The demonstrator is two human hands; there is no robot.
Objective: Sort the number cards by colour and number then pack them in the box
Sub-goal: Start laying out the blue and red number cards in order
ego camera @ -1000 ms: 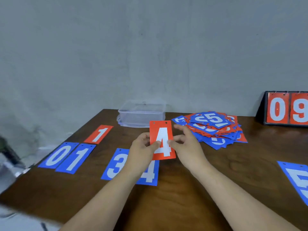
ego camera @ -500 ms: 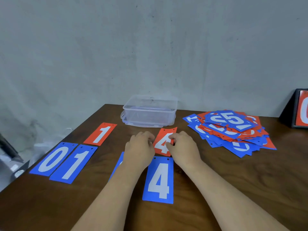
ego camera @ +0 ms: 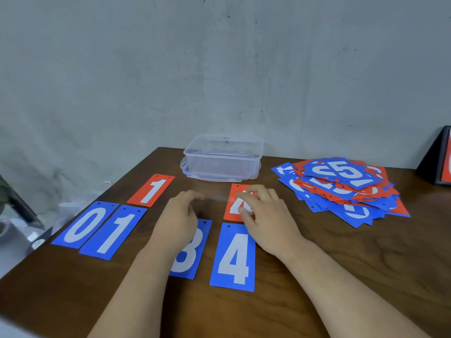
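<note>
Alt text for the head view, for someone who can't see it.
A person's right hand touches a red 4 lying flat just beyond the blue 4; the left hand is over the blue 3. Blue 0, blue 1 and red 1 lie left, a clear box behind, a mixed pile right.

Right hand (ego camera: 268, 223) on red 4 card (ego camera: 231, 212), left hand (ego camera: 178, 223) over blue 3 card (ego camera: 189, 261)

Dark wooden table (ego camera: 341, 276) fills the lower frame.
- Upper centre: clear plastic box (ego camera: 222, 164) near the far edge.
- Left: red 1 card (ego camera: 151, 190); below it, blue 0 card (ego camera: 84, 224) and blue 1 card (ego camera: 113, 231) side by side.
- Lower centre: blue 3 card (ego camera: 192, 254) and blue 4 card (ego camera: 233, 258); just above the 4, a red card (ego camera: 231, 206) with its digit mostly covered.
- Right: loose heap of red and blue cards (ego camera: 341, 186).
- Far right edge: black-framed scoreboard (ego camera: 439, 162), cut off.
</note>
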